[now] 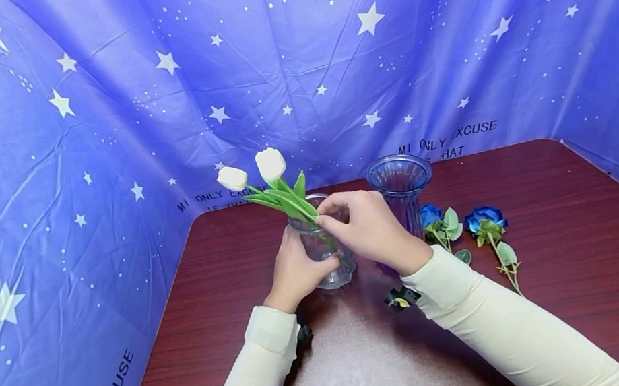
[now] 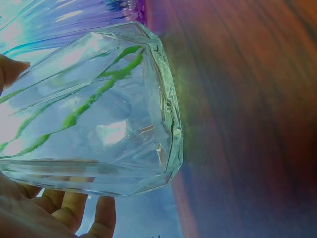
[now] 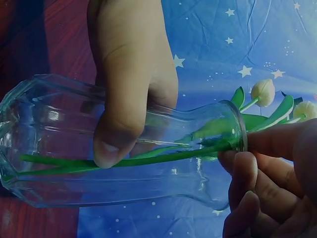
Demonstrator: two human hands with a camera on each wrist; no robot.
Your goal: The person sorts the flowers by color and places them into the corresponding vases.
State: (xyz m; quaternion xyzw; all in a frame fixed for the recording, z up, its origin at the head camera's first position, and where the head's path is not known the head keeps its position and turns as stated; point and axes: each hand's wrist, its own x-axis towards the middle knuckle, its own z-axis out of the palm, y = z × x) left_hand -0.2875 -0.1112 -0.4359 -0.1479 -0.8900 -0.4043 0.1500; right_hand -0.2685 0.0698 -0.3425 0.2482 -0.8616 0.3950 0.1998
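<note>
Two artificial white tulips stand in a clear glass vase, leaning left with their blooms and green leaves above the rim. My left hand grips the vase's body from the left, its thumb across the front in the right wrist view. At the rim, my right hand pinches the tulips' stems and leaves between thumb and index finger. Through the glass, the green stems run down close to the vase's base. Seen from the left wrist, the vase meets the dark tabletop.
A taller blue-purple glass vase stands behind the right hand. Two blue artificial roses, one rose farther right and another rose beside that vase, lie on the reddish-brown table. A star-printed blue curtain encloses the table's back and sides.
</note>
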